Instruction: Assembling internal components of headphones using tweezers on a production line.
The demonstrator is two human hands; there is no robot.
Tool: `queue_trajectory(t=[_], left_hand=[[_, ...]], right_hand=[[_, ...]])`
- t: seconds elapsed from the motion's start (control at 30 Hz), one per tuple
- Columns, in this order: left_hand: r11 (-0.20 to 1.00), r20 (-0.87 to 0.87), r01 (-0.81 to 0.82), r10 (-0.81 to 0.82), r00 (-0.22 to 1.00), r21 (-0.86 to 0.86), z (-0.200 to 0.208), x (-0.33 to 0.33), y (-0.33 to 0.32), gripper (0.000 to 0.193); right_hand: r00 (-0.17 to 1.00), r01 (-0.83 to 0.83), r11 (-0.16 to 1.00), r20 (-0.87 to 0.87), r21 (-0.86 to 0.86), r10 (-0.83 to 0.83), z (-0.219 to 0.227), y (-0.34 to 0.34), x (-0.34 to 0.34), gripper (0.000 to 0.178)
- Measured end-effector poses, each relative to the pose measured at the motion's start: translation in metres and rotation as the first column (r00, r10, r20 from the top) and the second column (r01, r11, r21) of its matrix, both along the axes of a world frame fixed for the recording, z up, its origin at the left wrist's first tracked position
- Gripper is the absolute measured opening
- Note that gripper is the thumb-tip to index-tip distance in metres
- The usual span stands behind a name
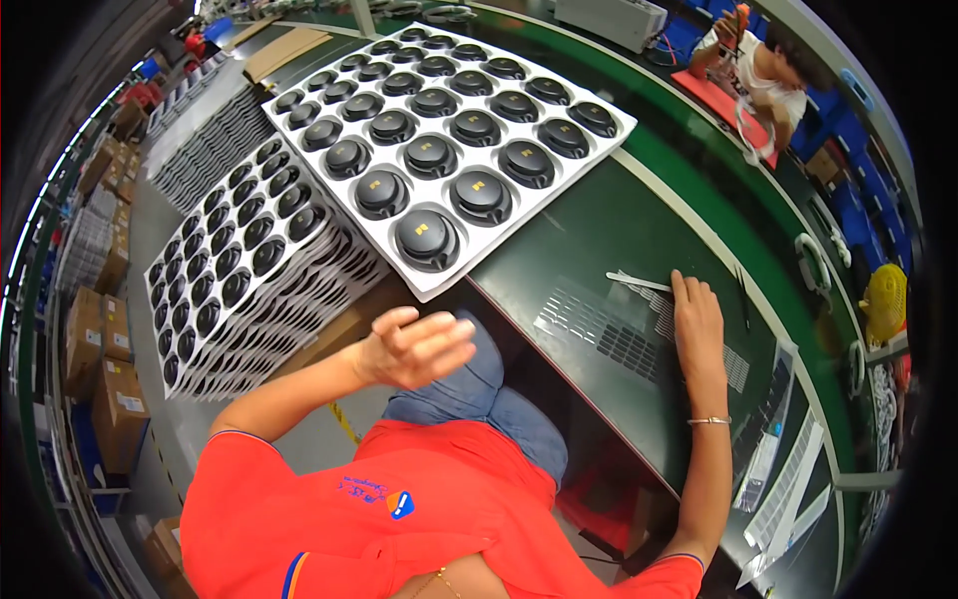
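Note:
My left hand (417, 349) is raised in front of my lap, fingers loosely bent and apart, with nothing visible in it. On the dark green table my right hand (698, 317) lies with its fingers stretched out, over a sheet of small grey stickers (736, 367). Its fingertips are beside the end of a narrow white strip (637, 282). Left of it lies a clear sheet with rows of small dark stickers (629, 351). A white tray (459, 278) of round black devices, many with a small gold mark on top, sits at the table's far left.
A tall stack of similar filled trays (289, 324) stands left of the table. Several sticker sheets (788, 494) lie at the table's right. A green conveyor belt (699, 190) curves along the far side. Across it, another person (763, 85) works at a red mat (723, 105).

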State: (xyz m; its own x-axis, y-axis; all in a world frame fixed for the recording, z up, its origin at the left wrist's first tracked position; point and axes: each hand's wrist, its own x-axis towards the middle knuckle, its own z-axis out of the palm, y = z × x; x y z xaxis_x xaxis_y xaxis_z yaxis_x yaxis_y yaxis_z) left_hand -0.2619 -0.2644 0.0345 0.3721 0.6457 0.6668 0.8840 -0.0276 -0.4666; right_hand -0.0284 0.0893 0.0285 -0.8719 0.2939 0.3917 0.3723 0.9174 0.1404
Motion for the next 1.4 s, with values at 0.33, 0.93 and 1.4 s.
queue_trajectory(t=[0.33, 0.93, 1.4], left_hand=[[0.968, 0.249, 0.243, -0.221, 0.943, -0.059, 0.029, 0.041, 0.071, 0.022], [0.509, 0.715, 0.597, 0.053, 0.697, -0.62, -0.032, 0.032, 0.184, 0.058], [0.654, 0.731, 0.529, 0.055, 0.68, -0.541, -0.013, 0.049, 0.224, 0.043]], right_hand=[[0.977, 0.024, 1.0, 0.212, 0.002, -0.024, -0.009, 0.022, 0.001, 0.019], [0.708, -0.502, -0.127, -0.322, -0.855, -0.629, -0.01, 0.037, 0.022, 0.035], [0.732, -0.484, -0.29, -0.201, -0.826, -0.651, 0.001, 0.004, 0.015, 0.016]])
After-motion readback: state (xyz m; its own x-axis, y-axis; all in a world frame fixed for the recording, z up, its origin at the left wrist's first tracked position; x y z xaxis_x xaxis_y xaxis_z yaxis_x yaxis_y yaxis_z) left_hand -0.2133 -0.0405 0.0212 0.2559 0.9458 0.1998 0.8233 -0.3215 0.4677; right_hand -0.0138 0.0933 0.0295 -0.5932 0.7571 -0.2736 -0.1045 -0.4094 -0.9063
